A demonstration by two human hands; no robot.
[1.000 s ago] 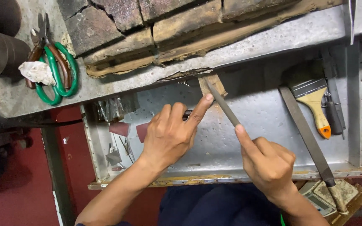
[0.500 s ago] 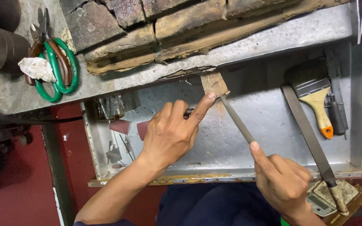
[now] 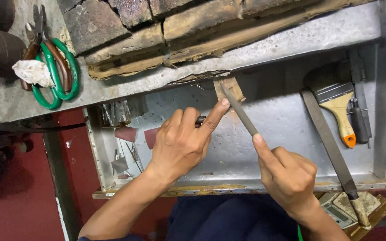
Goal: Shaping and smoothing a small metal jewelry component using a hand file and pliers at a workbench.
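over an open metal drawer (image 3: 264, 147), left hand (image 3: 181, 145) fingertip steadies a wooden peg (image 3: 229, 88) while right hand (image 3: 288, 176), fingers wrapped round, angles a slim file (image 3: 239, 114) across it.

"What did we have under us?"

"We looked down on a dark red floor (image 3: 19, 196), dim at the left, and a grey metal bench top (image 3: 291, 40) with worn bricks (image 3: 126, 18) along its far edge."

"And below the bench?"

"We saw an open metal drawer (image 3: 268, 156), riveted at its rims, brightly lit inside."
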